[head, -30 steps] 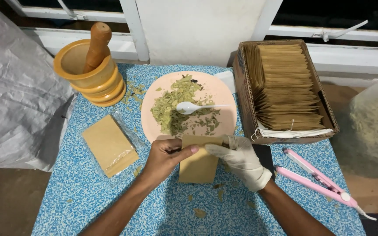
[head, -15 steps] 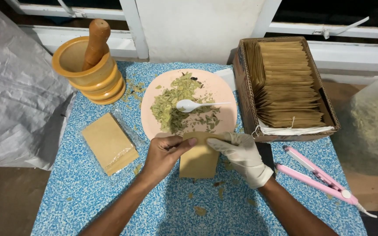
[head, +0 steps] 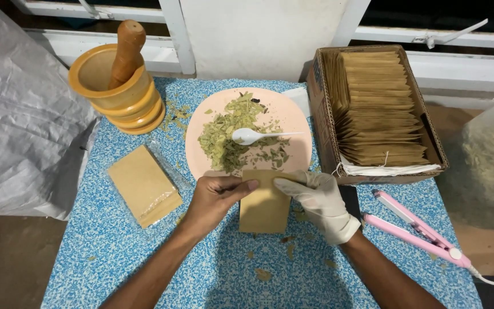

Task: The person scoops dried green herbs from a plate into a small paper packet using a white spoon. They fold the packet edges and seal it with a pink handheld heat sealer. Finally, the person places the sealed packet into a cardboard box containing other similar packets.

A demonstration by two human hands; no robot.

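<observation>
A small brown paper pouch (head: 264, 209) lies on the blue speckled table, its top edge at the rim of a pink plate (head: 290, 117). My bare left hand (head: 215, 197) pinches the pouch's upper left corner. My right hand (head: 318, 200), in a white glove, holds the upper right corner. On the plate lie crushed dried green leaves (head: 227, 134) and a white plastic spoon (head: 253, 135).
A cardboard box (head: 322, 109) of brown pouches stands at the right. A clear-wrapped pack of pouches (head: 143, 184) lies at the left. A wooden mortar with pestle (head: 115, 80) stands at the back left. A pink heat sealer (head: 418, 229) lies at the right. Bags flank the table.
Both hands have shifted slightly along the pouch's top edge, and the pouch now lies flatter on the table. Nothing else moved.
</observation>
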